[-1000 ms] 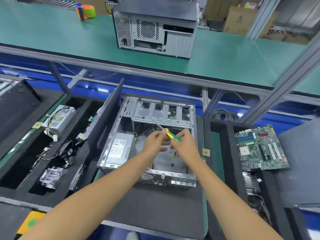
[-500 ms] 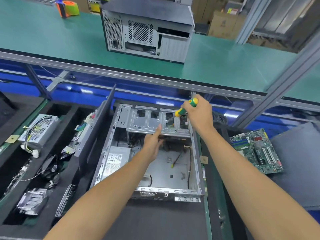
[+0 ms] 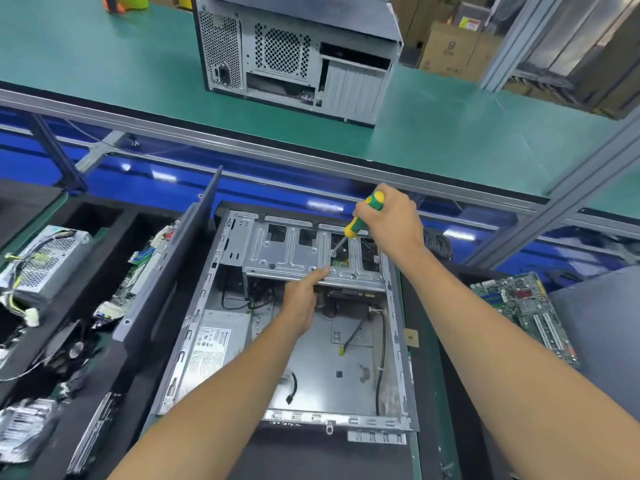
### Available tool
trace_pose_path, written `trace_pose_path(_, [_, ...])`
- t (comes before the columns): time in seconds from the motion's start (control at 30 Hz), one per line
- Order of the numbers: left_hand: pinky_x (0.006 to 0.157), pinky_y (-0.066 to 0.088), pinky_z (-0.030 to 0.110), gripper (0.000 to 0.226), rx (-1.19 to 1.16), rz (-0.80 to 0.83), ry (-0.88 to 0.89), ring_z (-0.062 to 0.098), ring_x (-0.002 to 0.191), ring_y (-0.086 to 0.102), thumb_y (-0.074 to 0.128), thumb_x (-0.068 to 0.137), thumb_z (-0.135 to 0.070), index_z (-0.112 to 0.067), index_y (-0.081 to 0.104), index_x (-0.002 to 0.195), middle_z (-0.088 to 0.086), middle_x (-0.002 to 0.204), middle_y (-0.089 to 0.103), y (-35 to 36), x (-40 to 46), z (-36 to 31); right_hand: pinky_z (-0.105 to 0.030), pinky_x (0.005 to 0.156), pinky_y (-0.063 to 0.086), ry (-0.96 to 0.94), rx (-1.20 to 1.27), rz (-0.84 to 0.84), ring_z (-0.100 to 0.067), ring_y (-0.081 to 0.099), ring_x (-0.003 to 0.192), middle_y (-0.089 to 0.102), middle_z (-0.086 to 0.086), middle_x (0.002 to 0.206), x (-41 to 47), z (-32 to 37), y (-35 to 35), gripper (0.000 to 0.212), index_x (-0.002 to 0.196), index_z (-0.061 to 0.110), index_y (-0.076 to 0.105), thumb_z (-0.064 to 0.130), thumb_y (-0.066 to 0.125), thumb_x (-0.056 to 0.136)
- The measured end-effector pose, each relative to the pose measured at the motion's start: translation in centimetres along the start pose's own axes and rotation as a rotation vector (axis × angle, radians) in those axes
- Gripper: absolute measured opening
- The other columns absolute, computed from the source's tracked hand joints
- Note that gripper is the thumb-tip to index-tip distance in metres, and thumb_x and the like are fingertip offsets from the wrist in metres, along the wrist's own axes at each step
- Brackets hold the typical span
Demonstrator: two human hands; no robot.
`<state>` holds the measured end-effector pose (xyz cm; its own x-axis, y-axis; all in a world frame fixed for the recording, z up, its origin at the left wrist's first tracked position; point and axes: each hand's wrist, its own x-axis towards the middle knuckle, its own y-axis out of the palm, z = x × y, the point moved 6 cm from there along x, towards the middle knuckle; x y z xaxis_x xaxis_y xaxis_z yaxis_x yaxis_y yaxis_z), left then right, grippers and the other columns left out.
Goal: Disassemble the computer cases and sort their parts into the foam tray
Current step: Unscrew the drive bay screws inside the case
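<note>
Two green benches [image 3: 104,64], blue rail [image 3: 242,188], stacked cardboard boxes [image 3: 446,50] behind

Two computer cases [image 3: 304,327] [image 3: 298,53], one screwdriver [image 3: 360,220], two hands [image 3: 304,299] [image 3: 391,220].
</note>
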<state>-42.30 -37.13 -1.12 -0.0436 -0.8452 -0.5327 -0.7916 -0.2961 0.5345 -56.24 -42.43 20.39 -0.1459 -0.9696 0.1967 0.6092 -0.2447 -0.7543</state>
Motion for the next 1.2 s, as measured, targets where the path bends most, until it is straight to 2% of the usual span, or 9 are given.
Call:
trace_pose_path(0.07, [0.109,0.047,0.043,0.029,-0.036,0.04,0.005,0.027,0.112,0.068,0.077,0.087,-0.009,0.004,0.071,0.112,0.011,0.111,0.076,0.2,-0.1,0.1,-0.028,0.049,0.036,-0.002,-0.011,0.003,-0.013,0.044,0.051,0.054,0.006,0.06,0.4,0.1,0.1,0.024,0.075,0.019,0.053,0.04,0.064,0.078])
trace_pose_path(0.13, [0.108,0.049,0.045,0.006,-0.073,0.116,0.009,0.026,0.097,0.07,0.069,0.091,-0.004,-0.002,0.074,0.094,0.011,0.097,0.076,0.7,-0.1,0.3,-0.028,0.049,0.035,-0.001,-0.022,-0.006,-0.013,0.043,0.051,0.053,0.006,0.059,0.6,0.1,0.2,0.024,0.076,0.018,0.054,0.041,0.063,0.078])
trace_pose_path(0.23, [0.095,0.052,0.036,0.022,-0.071,0.147,0.016,0.02,0.086,0.07,0.062,0.093,0.001,-0.008,0.074,0.078,0.007,0.084,0.074,1.0,0.0,0.3,-0.029,0.05,0.032,0.012,-0.034,-0.037,-0.014,0.044,0.052,0.053,0.006,0.06,0.7,0.0,0.2,0.026,0.075,0.019,0.054,0.043,0.062,0.077])
trace_pose_path(0.33, [0.082,0.053,0.029,0.018,-0.036,0.132,0.033,0.015,0.079,0.071,0.061,0.092,0.002,-0.008,0.071,0.08,0.003,0.08,0.074,1.0,0.0,0.1,-0.03,0.05,0.032,0.004,-0.081,-0.038,-0.015,0.045,0.054,0.053,0.006,0.061,1.0,0.3,0.1,0.027,0.071,0.021,0.05,0.044,0.062,0.077])
trace_pose_path(0.5, [0.076,0.054,0.026,0.021,-0.025,0.108,0.032,0.013,0.075,0.07,0.064,0.09,0.0,-0.01,0.075,0.075,0.003,0.079,0.073,0.8,0.0,0.0,-0.031,0.05,0.034,-0.016,-0.09,-0.047,-0.015,0.043,0.053,0.053,0.004,0.06,1.4,0.8,0.4,0.03,0.073,0.016,0.052,0.044,0.062,0.078])
trace_pose_path(0.67, [0.082,0.05,0.031,0.006,0.011,0.076,0.002,0.017,0.078,0.066,0.073,0.081,-0.012,-0.012,0.076,0.075,0.002,0.079,0.073,0.6,-0.2,0.3,-0.029,0.049,0.031,-0.03,-0.101,-0.055,-0.012,0.044,0.053,0.053,0.005,0.062,1.1,1.0,0.3,0.027,0.072,0.02,0.049,0.043,0.061,0.081])
trace_pose_path(0.8, [0.085,0.046,0.036,0.008,0.042,0.082,-0.011,0.018,0.078,0.065,0.073,0.066,-0.022,-0.02,0.077,0.059,0.0,0.079,0.072,0.6,-0.4,0.3,-0.03,0.05,0.027,-0.02,-0.098,-0.055,-0.012,0.043,0.053,0.053,0.006,0.062,0.9,0.7,0.3,0.027,0.07,0.023,0.045,0.043,0.06,0.081])
trace_pose_path(1.0, [0.081,0.048,0.036,0.031,0.021,0.088,-0.005,0.021,0.079,0.065,0.065,0.087,-0.008,-0.017,0.076,0.06,0.004,0.081,0.073,0.7,0.0,0.4,-0.027,0.049,0.027,-0.011,-0.045,-0.066,-0.009,0.041,0.05,0.05,0.009,0.06,0.6,-0.1,0.1,0.026,0.069,0.026,0.043,0.041,0.061,0.082])
trace_pose_path(1.2, [0.089,0.046,0.04,0.028,0.029,0.064,-0.014,0.022,0.08,0.064,0.065,0.088,-0.007,-0.016,0.074,0.063,0.005,0.082,0.073,0.7,0.0,0.5,-0.026,0.048,0.026,-0.03,-0.053,-0.058,-0.008,0.043,0.049,0.051,0.009,0.059,0.6,0.4,0.1,0.026,0.068,0.027,0.044,0.042,0.061,0.08])
